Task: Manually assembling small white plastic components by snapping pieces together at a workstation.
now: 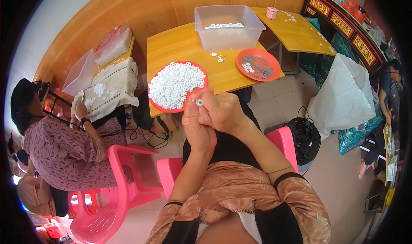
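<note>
My left hand (198,130) and my right hand (224,112) meet in front of my body, fingers closed together. Between their fingertips shows a small white plastic piece (198,102) with dark holes. Whether the right fingers also hold something else is hidden. Just beyond my hands, a heap of similar white pieces (175,84) fills a red plate (206,72) on the yellow table (169,44). Farther right on that table, an orange-red plate (269,60) holds thin grey metal pins or screws (262,72) and several white pieces.
A translucent bin (229,38) with white pieces stands at the table's back. Left, a person (64,149) on a pink chair (122,171) handles pieces at a cloth-covered table (116,79). Right are a white sack (343,94), a black bin (304,137) and another yellow table (296,31) bearing a pink cup (271,13).
</note>
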`<act>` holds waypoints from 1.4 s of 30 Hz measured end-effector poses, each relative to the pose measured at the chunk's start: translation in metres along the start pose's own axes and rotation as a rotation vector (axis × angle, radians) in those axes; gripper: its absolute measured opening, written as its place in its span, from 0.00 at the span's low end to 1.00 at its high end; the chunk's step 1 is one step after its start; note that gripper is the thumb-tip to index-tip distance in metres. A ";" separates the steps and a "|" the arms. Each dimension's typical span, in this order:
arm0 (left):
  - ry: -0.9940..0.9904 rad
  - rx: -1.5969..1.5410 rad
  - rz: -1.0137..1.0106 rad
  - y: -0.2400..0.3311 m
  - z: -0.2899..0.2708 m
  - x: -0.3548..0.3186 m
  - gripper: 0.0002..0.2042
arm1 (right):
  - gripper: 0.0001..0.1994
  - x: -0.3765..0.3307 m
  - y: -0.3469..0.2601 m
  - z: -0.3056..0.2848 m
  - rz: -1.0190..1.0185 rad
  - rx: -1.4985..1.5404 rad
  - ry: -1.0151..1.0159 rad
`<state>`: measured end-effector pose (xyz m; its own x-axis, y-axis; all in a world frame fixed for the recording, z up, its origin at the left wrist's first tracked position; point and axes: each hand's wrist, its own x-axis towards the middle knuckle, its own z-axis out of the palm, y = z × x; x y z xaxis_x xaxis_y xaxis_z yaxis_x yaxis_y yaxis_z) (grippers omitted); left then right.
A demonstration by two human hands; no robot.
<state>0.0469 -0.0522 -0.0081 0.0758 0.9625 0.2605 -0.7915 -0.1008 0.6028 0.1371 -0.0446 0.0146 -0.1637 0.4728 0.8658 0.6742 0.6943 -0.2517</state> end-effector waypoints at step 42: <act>0.481 -0.013 0.158 0.061 -0.077 0.055 0.12 | 0.18 0.040 0.118 0.014 0.707 0.215 -0.404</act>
<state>-0.0439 0.0143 -0.0146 -0.3313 0.9430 -0.0310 -0.7786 -0.2547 0.5736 0.2003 0.0635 0.0135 -0.0273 0.9648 0.2616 0.5696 0.2301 -0.7890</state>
